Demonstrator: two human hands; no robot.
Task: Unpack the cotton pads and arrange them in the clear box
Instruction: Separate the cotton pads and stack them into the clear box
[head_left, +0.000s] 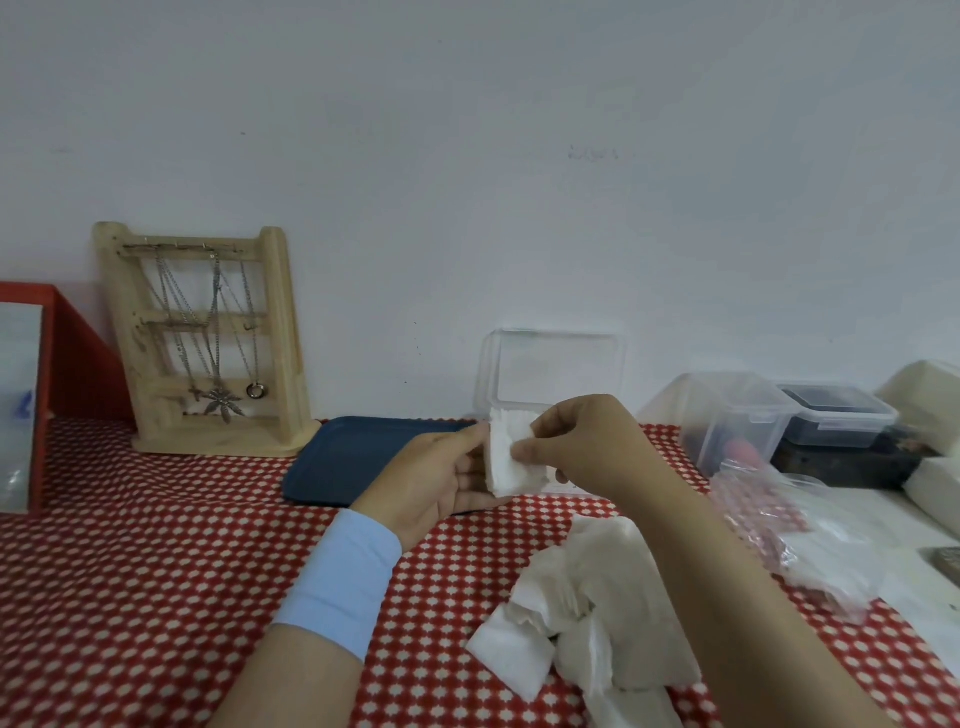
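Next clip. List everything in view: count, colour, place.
held cotton pads: one stack, white, between both hands
loose cotton pads: one pile, white, on the tablecloth by the right forearm
clear box: one, transparent, lid up, behind the hands
plastic bag: one, clear, right of the pile
tray: one, navy, left of the hands
jewellery stand: one, pale wood, hung with chains, back left
storage containers: two, one clear, one dark, back right
red box: one, far left
tablecloth: one, red with white dots, covering the table
left hand: one, blue wristband, holds the stack
right hand: one, pinches the front pad
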